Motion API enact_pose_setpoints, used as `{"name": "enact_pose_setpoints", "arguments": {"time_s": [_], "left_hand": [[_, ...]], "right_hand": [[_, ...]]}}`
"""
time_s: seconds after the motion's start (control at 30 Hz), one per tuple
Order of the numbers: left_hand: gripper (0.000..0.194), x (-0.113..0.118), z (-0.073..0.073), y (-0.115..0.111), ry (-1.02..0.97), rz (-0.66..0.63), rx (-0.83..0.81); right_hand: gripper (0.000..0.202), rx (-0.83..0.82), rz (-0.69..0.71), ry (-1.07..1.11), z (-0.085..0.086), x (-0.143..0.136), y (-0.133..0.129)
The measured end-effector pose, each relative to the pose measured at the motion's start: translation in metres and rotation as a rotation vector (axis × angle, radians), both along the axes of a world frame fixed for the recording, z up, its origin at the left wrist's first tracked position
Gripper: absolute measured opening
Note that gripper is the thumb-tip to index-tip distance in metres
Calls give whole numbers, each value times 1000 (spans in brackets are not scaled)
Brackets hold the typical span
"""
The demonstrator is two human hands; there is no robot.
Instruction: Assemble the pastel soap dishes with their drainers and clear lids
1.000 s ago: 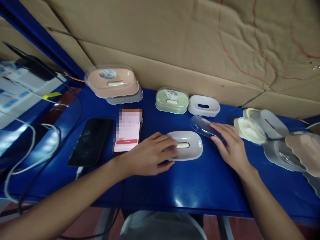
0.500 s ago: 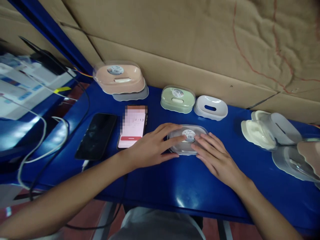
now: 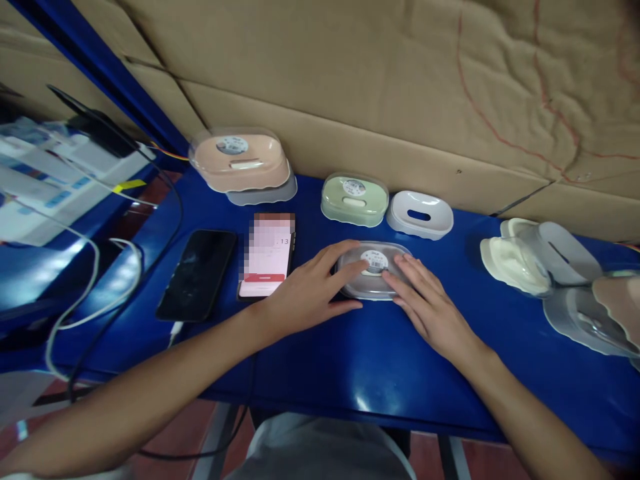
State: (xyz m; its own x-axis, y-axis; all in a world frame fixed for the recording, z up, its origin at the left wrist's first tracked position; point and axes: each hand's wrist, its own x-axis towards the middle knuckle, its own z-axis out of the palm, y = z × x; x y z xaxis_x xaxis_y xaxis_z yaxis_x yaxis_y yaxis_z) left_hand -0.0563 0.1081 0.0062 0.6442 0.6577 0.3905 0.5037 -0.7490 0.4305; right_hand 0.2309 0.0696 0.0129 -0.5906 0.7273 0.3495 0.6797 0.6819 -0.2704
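Note:
A grey soap dish [image 3: 354, 285] with a clear plastic cover and a round printed label [image 3: 373, 261] lies flat on the blue table. At its left end, my left hand [image 3: 315, 283] holds it, with the thumb by the near edge, the index finger on the label and the other fingers towards the far edge. My right hand [image 3: 433, 300] grips the right end, its fingers lying over the cover. Behind it are a covered green soap dish [image 3: 370, 207] and a white soap dish [image 3: 435, 210] with an open slot.
On the left lie a lit phone [image 3: 265, 250], a dark phone [image 3: 197, 273] and cables [image 3: 95, 280]. A pink soap dish [image 3: 265, 150] rests on a grey one by the cardboard wall [image 3: 325, 93]. Cream soap dishes [image 3: 517, 267] and grey pieces [image 3: 570, 257] are stacked at right.
The grey soap dish has shifted slightly away from me, together with both hands. My right fingers have slid a little, leaving more of the label in sight.

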Motion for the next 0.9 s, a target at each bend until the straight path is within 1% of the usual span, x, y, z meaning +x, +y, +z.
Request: {"name": "enact_pose_setpoints", "arguments": {"time_s": [0.1,0.2,0.37,0.53,0.67,0.77,0.83,0.9], "left_hand": [[61,2,-3,1,-5,21,-4],[59,0,-3,3,-14,-3,-17],[63,-5,-3,8,-56,-49,-24],[63,-6,-4,8,-79,-60,-43],[65,-6,-2,7,-95,-68,-41],[69,-6,4,8,-147,1,-13],[69,-5,9,8,-212,101,40],[67,-6,13,10,-281,199,98]], "right_hand": [[82,14,-42,-22,-2,0,1],[84,13,-106,-50,-4,1,2],[80,-69,-39,26,-4,2,5],[79,-91,-50,-5,-3,5,8],[79,-38,-30,5,-5,6,14],[74,56,-45,6,-2,2,29],[70,120,-99,14,6,-5,48],[68,170,-159,42,16,-15,73]]}}
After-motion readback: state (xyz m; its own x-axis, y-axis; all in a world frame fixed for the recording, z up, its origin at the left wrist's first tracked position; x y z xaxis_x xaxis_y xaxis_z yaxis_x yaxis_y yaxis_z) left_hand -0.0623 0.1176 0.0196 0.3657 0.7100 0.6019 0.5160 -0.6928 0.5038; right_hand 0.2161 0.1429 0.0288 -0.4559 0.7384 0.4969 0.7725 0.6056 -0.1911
